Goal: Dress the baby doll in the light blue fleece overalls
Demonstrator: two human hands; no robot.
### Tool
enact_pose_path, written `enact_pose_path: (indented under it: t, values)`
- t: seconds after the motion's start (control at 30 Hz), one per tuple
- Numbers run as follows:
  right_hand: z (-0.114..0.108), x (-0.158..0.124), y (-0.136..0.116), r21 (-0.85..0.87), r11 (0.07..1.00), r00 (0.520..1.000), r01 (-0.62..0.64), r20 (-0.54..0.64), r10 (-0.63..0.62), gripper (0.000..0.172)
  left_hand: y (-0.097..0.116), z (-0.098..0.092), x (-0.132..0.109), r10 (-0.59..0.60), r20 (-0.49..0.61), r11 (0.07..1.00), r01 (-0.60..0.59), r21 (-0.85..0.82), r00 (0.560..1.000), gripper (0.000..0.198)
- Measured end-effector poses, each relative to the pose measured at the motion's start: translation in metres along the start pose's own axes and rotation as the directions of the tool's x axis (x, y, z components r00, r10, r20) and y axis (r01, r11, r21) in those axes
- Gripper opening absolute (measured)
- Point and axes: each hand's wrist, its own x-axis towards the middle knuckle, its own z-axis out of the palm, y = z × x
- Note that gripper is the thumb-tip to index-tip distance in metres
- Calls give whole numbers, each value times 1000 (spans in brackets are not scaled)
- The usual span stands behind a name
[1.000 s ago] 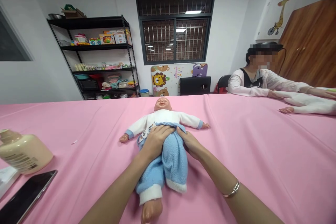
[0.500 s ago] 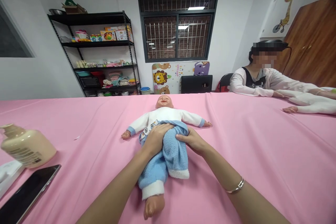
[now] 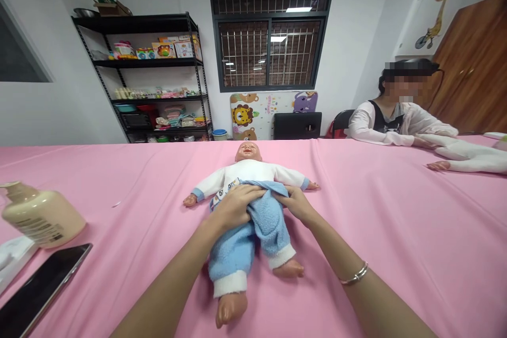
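A baby doll lies on its back on the pink cloth, head away from me, in a white top with blue cuffs. Its fuzzy blue pants have white ankle cuffs, and both bare feet stick out of them. My left hand lies across the front of the pants, its fingers bent over the bunched waist and closed on the fabric. At the waist's right side, my right hand pinches the edge of the pants, thumb partly tucked in the cloth.
On the left are a beige pump bottle, a phone and a white item. Another person sits at the far right by a white-clothed doll. Shelves stand behind the table.
The doll's leg on the right has swung outward and its foot now shows below the cuff. My right hand has shifted slightly up along the waist. The other person's arm has drawn back.
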Motion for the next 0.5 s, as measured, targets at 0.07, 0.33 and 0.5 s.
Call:
enact_pose_path:
  t: [0.07,0.33,0.5]
  values:
    - [-6,-1,1,8,999,998,-50,47,49,51,-6,-5,-3,-41,-25,999,42,30,999,58]
    - [-19,0,8,-18,984,976,-179,119,180,48,-35,-5,-20,-456,-419,880,466,-85,785,24]
    - [-6,1,1,128,991,998,-42,58,35,66,-43,-4,-20,-731,-224,680,717,-155,645,52]
